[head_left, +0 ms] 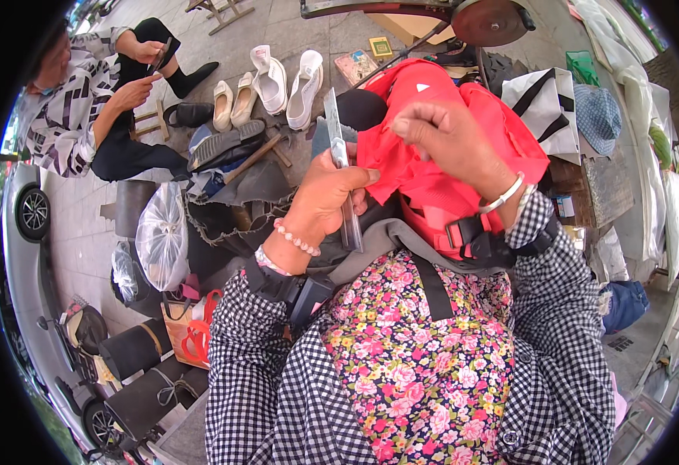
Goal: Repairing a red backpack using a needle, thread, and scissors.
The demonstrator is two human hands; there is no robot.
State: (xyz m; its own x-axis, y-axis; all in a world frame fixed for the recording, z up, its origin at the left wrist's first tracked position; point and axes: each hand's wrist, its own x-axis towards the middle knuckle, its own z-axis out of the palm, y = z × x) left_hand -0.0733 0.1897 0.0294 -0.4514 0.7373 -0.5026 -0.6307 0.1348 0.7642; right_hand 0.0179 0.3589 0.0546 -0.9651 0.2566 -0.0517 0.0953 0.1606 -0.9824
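Observation:
On my lap lies a bright red fabric bag [424, 85] with a strap and a black buckle [463, 232]. My left hand [324, 190] is closed around a long, flat, shiny metal tool [332, 116]; its exact kind is unclear. The thumb and fingers of that hand also pinch an edge of the red fabric. Raised above the bag, my right hand [459, 139] has its fingers curled in, thumb against forefinger. Whatever it may hold is too small to see. A grey cloth and a floral apron [417, 356] cover my lap and front.
A person [76, 101] sits at the far left. White sneakers [304, 89], beige flats [242, 101] and a hammer [254, 159] lie ahead. A machine wheel [494, 23] stands beyond the bag. To the right are a striped bag [544, 108] and a blue hat [596, 116].

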